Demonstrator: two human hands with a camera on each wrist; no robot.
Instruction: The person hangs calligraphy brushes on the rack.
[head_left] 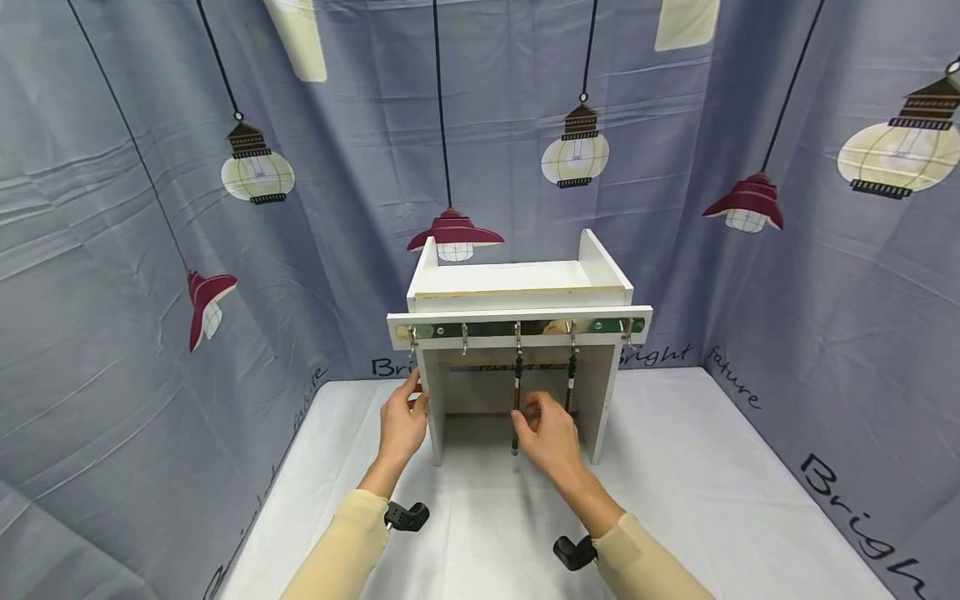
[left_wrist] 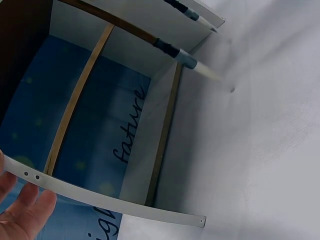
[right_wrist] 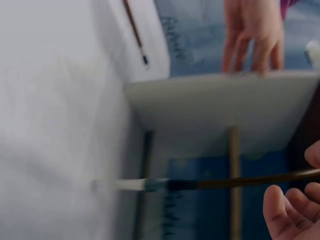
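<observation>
Two calligraphy brushes hang tip-down from the hook rail of a white wooden shelf unit (head_left: pixel 521 277). My right hand (head_left: pixel 551 433) is at the middle brush (head_left: pixel 517 385), fingers bent. In the right wrist view, the thumb lies above its handle (right_wrist: pixel 260 180) and the fingers below, loosely around it with gaps showing. Just to the right hangs the second brush (head_left: pixel 572 375). My left hand (head_left: pixel 403 425) touches the unit's left side panel (head_left: pixel 435 417); in the left wrist view, its fingertips (left_wrist: pixel 45 202) rest along the panel's edge.
Metal hooks (head_left: pixel 464 337) line a green-backed rail. Another brush (right_wrist: pixel 134 30) appears beyond the side panel in the right wrist view; I cannot make it out in the head view. The unit stands on a white-covered table (head_left: pixel 697 467), enclosed by a blue lamp-print curtain (head_left: pixel 495 108).
</observation>
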